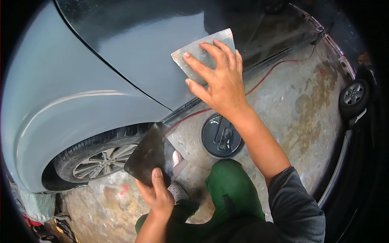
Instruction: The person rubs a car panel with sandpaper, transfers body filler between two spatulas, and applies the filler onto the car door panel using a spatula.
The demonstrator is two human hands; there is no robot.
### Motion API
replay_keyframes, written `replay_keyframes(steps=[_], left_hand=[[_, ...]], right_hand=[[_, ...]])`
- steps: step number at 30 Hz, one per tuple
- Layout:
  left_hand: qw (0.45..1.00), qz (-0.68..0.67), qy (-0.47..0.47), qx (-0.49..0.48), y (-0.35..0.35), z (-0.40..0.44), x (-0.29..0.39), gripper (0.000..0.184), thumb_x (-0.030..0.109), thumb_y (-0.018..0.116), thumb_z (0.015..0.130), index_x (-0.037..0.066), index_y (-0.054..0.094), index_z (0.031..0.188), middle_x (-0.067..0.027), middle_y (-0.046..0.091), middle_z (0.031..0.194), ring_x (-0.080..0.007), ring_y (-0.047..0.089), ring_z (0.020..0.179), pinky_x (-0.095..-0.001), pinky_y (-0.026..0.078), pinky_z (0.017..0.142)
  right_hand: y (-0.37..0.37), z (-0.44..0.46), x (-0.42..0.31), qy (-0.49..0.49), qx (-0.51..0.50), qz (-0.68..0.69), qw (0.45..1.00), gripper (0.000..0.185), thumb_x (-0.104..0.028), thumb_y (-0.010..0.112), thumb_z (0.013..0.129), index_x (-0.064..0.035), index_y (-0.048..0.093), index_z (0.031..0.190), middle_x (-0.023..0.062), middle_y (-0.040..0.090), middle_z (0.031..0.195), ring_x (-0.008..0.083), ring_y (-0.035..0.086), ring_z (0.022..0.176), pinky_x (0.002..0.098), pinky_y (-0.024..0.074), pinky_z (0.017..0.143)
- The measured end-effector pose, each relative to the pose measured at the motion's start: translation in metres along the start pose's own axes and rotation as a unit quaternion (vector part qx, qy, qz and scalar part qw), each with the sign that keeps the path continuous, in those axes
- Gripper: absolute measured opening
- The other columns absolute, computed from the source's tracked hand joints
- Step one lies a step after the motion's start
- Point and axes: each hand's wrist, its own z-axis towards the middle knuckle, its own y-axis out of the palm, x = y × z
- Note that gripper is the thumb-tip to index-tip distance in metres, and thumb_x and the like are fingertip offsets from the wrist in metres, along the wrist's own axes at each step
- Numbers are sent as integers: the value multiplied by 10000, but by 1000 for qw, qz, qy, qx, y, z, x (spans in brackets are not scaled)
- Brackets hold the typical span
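Note:
My right hand (223,77) has its fingers spread across a thin, light-grey flat plate (200,50) with smears and a paler upper edge. The plate is in front of the grey car door (133,52); whether it touches the door I cannot tell. Lower down, my left hand (157,197) grips a dark, flat, roughly square sheet (146,156) by its lower edge, the thumb on top. This sheet overlaps the view of the front wheel (105,162). A lighter grey piece shows beside its right edge, partly hidden.
A black round bucket (210,137) stands on the stained concrete floor (279,117) below my right forearm, with a dark object inside. A red hose (263,77) runs along the car's sill. Another dark vehicle with a wheel (353,94) is at the right.

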Motion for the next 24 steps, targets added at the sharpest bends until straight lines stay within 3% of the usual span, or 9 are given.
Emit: replay_keyframes(steps=[4, 9, 12, 24], left_hand=[[999, -2, -4, -41, -14, -3, -3, 387, 50, 496, 1031, -28, 395, 1397, -99, 530, 1289, -148, 521, 1126, -292, 404, 1015], [999, 23, -4, -26, -15, -4, -4, 392, 49, 499, 1030, -26, 394, 1400, -95, 534, 1281, -146, 524, 1115, -291, 411, 1008], [999, 32, 0, -27, -17, -4, -6, 391, 51, 502, 1029, -24, 399, 1398, -95, 537, 1278, -146, 528, 1110, -295, 415, 1006], [998, 21, -54, -15, -11, -4, -4, 350, 54, 508, 1025, -35, 431, 1355, -77, 564, 1195, -121, 535, 1043, -270, 427, 951]], right_hand=[[19, -18, 5, 7, 2, 4, 1000, 549, -327, 787, 750, -288, 648, 1280, 82, 469, 1391, 373, 354, 1337, 696, 308, 1009], [46, -51, 14, 16, 2, 15, 1000, 583, -318, 805, 736, -307, 636, 1293, 82, 459, 1400, 373, 348, 1342, 688, 314, 1010], [58, -69, 17, 16, -4, 0, 1000, 609, -289, 833, 726, -281, 640, 1303, 83, 462, 1378, 363, 361, 1349, 598, 328, 1061], [87, -143, 34, 46, -149, -10, 988, 580, -302, 815, 742, -291, 639, 1295, 63, 465, 1401, 357, 342, 1371, 649, 301, 1067]])
